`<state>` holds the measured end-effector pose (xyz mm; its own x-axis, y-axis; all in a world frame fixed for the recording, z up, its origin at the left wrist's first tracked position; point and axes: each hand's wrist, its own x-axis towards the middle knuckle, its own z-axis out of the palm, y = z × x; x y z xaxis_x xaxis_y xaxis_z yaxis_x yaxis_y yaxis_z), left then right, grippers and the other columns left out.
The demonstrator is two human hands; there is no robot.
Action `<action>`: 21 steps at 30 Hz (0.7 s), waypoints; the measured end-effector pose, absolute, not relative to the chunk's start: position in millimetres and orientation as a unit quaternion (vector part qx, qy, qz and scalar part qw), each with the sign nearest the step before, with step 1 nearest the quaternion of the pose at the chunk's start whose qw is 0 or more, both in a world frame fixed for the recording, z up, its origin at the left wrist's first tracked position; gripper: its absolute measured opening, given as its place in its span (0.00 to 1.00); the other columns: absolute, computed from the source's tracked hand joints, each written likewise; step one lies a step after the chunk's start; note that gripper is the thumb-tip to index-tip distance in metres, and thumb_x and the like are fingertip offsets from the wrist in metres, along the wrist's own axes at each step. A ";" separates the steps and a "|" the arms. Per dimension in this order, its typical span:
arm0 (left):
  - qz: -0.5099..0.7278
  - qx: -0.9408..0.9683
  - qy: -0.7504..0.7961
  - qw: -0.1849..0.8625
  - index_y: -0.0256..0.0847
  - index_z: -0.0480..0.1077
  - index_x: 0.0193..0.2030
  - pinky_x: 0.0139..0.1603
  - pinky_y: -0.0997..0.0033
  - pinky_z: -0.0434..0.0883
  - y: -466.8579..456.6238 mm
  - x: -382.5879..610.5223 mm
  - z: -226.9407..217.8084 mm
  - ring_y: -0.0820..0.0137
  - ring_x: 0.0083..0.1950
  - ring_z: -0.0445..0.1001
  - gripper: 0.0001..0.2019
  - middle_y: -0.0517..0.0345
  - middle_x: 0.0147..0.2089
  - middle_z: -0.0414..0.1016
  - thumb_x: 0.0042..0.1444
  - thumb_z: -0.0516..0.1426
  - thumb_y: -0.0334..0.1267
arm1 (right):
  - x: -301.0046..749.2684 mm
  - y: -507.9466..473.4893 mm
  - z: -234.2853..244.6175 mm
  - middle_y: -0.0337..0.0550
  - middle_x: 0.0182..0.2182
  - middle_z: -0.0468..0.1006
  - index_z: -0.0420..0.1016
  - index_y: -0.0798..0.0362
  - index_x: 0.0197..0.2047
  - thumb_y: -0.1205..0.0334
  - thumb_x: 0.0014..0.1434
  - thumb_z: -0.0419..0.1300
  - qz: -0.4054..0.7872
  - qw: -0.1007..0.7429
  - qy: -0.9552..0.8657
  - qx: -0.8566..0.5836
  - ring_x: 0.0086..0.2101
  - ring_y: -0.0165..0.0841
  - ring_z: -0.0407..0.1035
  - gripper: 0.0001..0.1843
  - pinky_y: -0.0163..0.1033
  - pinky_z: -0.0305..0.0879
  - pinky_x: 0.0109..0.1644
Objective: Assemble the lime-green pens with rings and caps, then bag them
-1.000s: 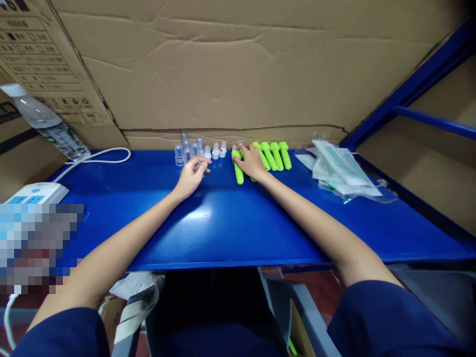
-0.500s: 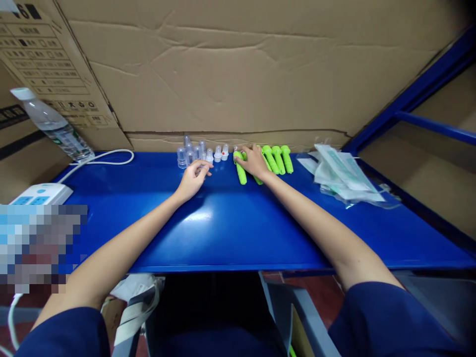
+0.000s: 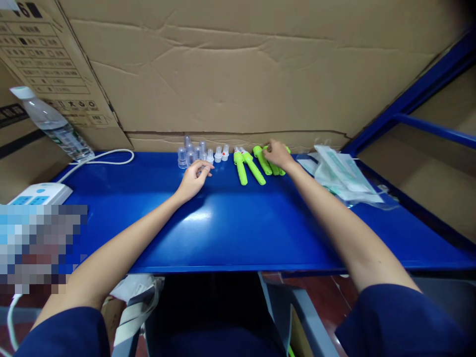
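Note:
My left hand (image 3: 194,179) rests on the blue table, fingers loosely bent and apart, with nothing seen in it. Just beyond it stand several clear plastic domes (image 3: 182,157), and beside these are small clear domes with white bases (image 3: 218,154). My right hand (image 3: 278,154) is over a group of bright green torch-shaped handles (image 3: 263,159). Its fingers bend down at their heads and are partly hidden, so a grip cannot be made out. Left of that group, two green handles (image 3: 241,168) lie slanted, with white and red showing at their far ends.
Clear bags with white-green packets (image 3: 345,173) lie at the right. A water bottle (image 3: 55,126) leans at the far left, near a white cable (image 3: 107,157) and a power strip (image 3: 46,192). Cardboard (image 3: 223,74) walls the back; a blue frame bar (image 3: 435,127) stands right.
My right hand has moved right, off the two left green handles to the group beside them. The second green handle now lies in full view. My left hand has stayed in place.

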<state>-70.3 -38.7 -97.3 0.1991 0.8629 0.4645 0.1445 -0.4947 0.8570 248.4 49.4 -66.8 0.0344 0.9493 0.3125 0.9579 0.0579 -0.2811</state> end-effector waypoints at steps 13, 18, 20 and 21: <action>0.512 0.709 0.354 0.330 0.37 0.75 0.41 0.39 0.75 0.72 -41.2 -70.8 -94.6 0.75 0.37 0.77 0.09 0.51 0.48 0.75 0.66 0.54 0.36 | 212.2 39.5 -65.9 0.69 0.49 0.80 0.67 0.67 0.59 0.57 0.68 0.51 -0.111 0.064 -0.697 -0.706 0.52 0.55 0.74 0.24 0.53 0.61 0.58; 0.510 0.716 0.355 0.317 0.37 0.75 0.41 0.39 0.75 0.72 -40.9 -71.2 -94.5 0.75 0.37 0.77 0.09 0.50 0.48 0.75 0.66 0.55 0.36 | 205.9 39.4 -63.8 0.69 0.52 0.79 0.65 0.65 0.62 0.60 0.69 0.51 -0.099 0.026 -0.712 -0.695 0.54 0.53 0.73 0.23 0.50 0.62 0.56; 0.508 0.721 0.354 0.311 0.37 0.75 0.41 0.40 0.74 0.73 -41.3 -71.2 -94.1 0.75 0.37 0.77 0.09 0.50 0.49 0.75 0.66 0.54 0.36 | 207.8 37.4 -62.2 0.68 0.52 0.79 0.66 0.64 0.61 0.59 0.68 0.52 -0.093 0.029 -0.715 -0.692 0.54 0.54 0.73 0.23 0.50 0.63 0.56; 0.507 0.724 0.353 0.308 0.37 0.75 0.40 0.40 0.74 0.73 -41.5 -71.1 -93.9 0.75 0.37 0.77 0.09 0.50 0.48 0.75 0.66 0.54 0.36 | 209.2 35.5 -61.1 0.68 0.52 0.79 0.66 0.64 0.61 0.58 0.69 0.52 -0.091 0.036 -0.714 -0.693 0.54 0.54 0.73 0.23 0.50 0.63 0.56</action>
